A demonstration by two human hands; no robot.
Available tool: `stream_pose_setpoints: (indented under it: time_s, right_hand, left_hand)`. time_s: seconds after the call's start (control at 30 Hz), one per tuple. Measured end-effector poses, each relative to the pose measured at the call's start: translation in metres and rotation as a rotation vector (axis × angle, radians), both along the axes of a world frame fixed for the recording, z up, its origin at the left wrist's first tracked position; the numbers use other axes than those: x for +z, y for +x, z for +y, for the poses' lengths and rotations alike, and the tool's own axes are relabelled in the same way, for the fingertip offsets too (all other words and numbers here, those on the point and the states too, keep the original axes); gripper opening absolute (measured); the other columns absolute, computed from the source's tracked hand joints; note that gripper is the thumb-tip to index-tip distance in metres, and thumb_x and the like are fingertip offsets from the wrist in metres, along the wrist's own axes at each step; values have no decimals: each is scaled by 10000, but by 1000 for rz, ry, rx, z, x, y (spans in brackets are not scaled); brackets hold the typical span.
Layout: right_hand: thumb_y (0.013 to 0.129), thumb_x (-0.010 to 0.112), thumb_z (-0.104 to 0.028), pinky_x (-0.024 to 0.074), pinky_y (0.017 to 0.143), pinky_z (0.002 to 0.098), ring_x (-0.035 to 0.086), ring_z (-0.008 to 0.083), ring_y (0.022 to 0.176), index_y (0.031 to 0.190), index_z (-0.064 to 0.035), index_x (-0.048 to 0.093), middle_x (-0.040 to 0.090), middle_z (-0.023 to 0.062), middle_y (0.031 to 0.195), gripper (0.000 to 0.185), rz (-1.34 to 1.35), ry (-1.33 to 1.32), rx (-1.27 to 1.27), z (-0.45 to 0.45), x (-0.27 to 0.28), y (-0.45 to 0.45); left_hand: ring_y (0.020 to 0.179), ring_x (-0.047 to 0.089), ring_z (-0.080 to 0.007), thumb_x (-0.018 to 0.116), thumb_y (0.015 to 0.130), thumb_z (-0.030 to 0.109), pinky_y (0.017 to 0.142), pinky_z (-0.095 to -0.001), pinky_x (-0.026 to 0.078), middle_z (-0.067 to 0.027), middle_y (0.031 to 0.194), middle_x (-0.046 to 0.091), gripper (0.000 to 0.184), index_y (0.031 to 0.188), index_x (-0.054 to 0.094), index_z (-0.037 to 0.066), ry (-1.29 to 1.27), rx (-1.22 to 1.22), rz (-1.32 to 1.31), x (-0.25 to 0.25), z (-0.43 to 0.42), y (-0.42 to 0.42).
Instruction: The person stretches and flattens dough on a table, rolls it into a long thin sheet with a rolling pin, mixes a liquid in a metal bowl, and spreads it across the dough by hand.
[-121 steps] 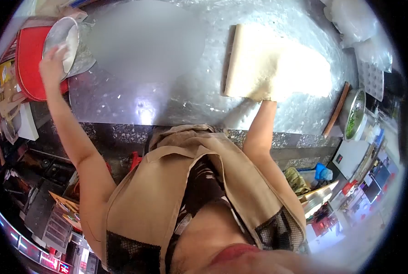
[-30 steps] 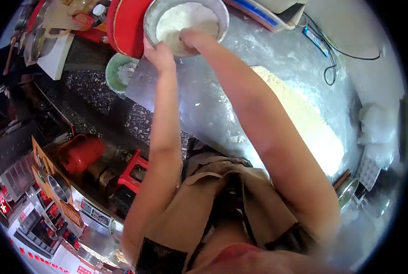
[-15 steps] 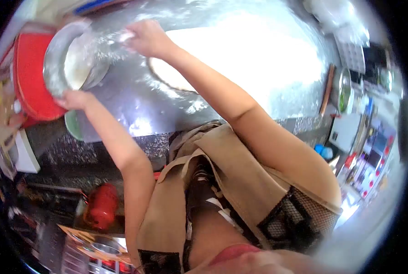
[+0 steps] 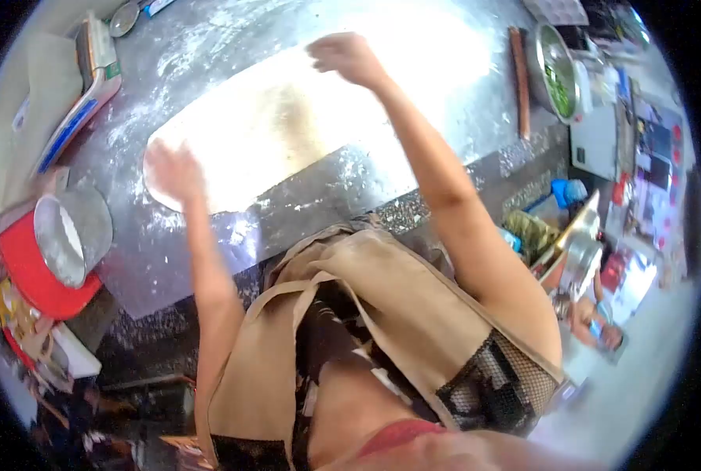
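A long sheet of pale dough (image 4: pixel 248 149) lies on the floured metal worktop (image 4: pixel 170 267); glare washes out its right part. My left hand (image 4: pixel 176 169) is over the dough's left end, smeared by motion, so its fingers and any contact do not show clearly. Above the dough's far edge is my right hand (image 4: pixel 346 59), fingers curled inward; whatever they hold, if anything, is hidden. To the left, a metal bowl (image 4: pixel 95 216) with white flour (image 4: pixel 71 235) inside stands tilted in view beside a red container (image 4: pixel 24 263).
A brown rolling pin or stick (image 4: pixel 519 82) lies at the right, next to a metal bowl with green vegetables (image 4: pixel 556 86). At the back left are stacked boxes or trays (image 4: pixel 83 102) and a small strainer (image 4: pixel 124 19). Another person (image 4: pixel 594 322) is at the far right.
My left hand has left the flour bowl's rim and moved right over the dough. My right hand has moved right along the dough. The view has shifted, showing more of the dough.
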State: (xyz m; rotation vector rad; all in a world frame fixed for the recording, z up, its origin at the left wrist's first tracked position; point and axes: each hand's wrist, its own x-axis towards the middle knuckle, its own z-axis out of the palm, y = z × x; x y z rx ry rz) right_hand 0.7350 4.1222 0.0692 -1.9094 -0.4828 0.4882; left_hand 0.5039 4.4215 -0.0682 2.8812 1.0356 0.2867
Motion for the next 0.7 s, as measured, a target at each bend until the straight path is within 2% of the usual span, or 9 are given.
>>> stream_pose_setpoints:
  time_s: [0.07,0.17,0.23,0.27,0.4,0.53,0.57,0.63,0.7]
  right_hand:
    - [764,614,-51,539,743,303,672,187,777,1034,57,666,705,140,934,295,-8,200,-187,-83,-24,37]
    - [781,613,-32,534,797,293,678,198,873,1015,42,680,700,143,1006,254,-714,-35,-349,-206,-51,97]
    - [817,627,-29,537,824,302,672,193,924,1001,45,679,694,152,1015,206,-206,-383,-341,-233,-34,109]
    - [830,630,-40,538,822,300,668,200,933,1024,53,668,690,155,1021,219,-54,-194,-364,-219,-6,102]
    - [840,608,-28,517,833,291,655,205,952,1096,78,634,686,151,1000,279,-116,-138,-630,-230,-6,120]
    - [804,673,-123,494,854,312,645,188,898,1077,33,666,694,133,996,314,47,-216,1,-153,-27,87]
    - [812,637,-100,498,843,324,659,244,887,1046,35,675,694,161,1002,273,-12,-201,106,-111,-14,62]
    - [849,591,-72,513,806,308,665,236,898,1054,28,668,690,165,1009,241,-305,-392,79,-54,4,46]
    - [836,550,-37,518,787,342,659,301,887,1055,9,666,673,190,1019,252,-631,-196,-69,-26,-18,54]
  left_hand:
    - [1423,193,-317,448,937,439,1139,-494,137,-196,1512,262,713,1447,253,-20,-23,-103,-11,4,-78,40]
    - [1374,283,-352,579,839,249,1140,-470,179,-224,1471,325,703,1423,306,-32,-423,-462,-60,17,-225,104]
    - [1346,341,-294,594,829,338,1125,-472,229,-153,1434,400,598,1343,452,67,-492,-846,-75,2,-312,149]
    - [1354,335,-264,586,832,412,1120,-470,235,-98,1444,402,618,1375,446,153,-409,-1041,-101,24,-325,161]
    - [1388,283,-220,546,866,419,1128,-454,205,-54,1462,387,539,1349,480,188,-339,-707,-42,20,-251,170]
    - [1345,351,-293,570,864,394,1098,-500,239,-112,1441,410,581,1373,438,148,-83,-200,-114,-2,-71,89]
    - [1353,333,-310,524,889,448,1104,-494,232,-121,1436,415,577,1372,440,143,99,-71,-32,-15,-33,59]
    - [1393,262,-316,407,922,539,1116,-522,181,-107,1495,331,637,1409,389,129,-63,304,21,23,-2,24]
    - [1402,243,-317,399,924,537,1123,-512,173,-97,1521,286,680,1438,332,97,37,404,-63,0,-10,11]
